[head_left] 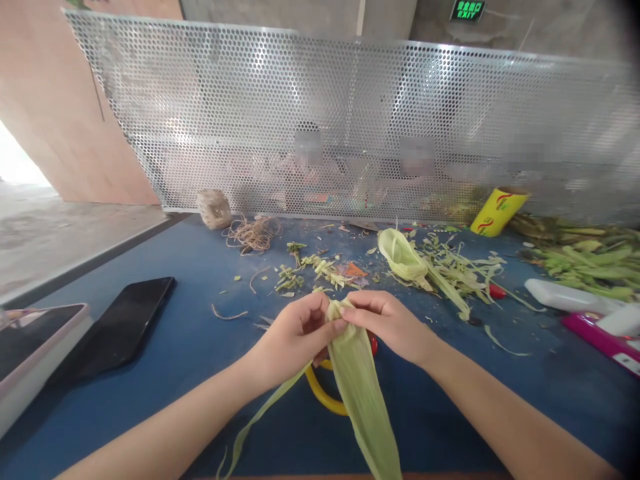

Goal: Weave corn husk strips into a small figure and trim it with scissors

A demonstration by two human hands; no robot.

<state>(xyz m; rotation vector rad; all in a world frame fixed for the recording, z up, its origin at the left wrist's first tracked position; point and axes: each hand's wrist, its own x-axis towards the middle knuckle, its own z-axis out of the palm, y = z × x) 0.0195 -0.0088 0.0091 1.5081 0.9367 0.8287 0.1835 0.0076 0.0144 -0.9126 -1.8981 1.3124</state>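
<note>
Between both hands, over the near middle of the blue table [195,413], a pale green corn husk [363,400] is pinched at its gathered top end. Its broad part hangs down toward me. My left hand [300,333] grips it with thumb and fingers, and a narrow husk strip [270,403] trails below that hand. My right hand [383,323] pinches the same end from the right. Behind the husk lie scissors with a yellow handle [325,393], partly hidden. A folded husk piece [403,257] with a long tail lies beyond my right hand.
A black phone [125,320] and a pink-edged device [45,347] lie at left. Tangled twine [254,233] and husk scraps [325,267] are farther back. A yellow roll [499,212], husk pile [595,263] and magenta box [600,340] sit at right. Perforated metal panel [320,87] bounds the back.
</note>
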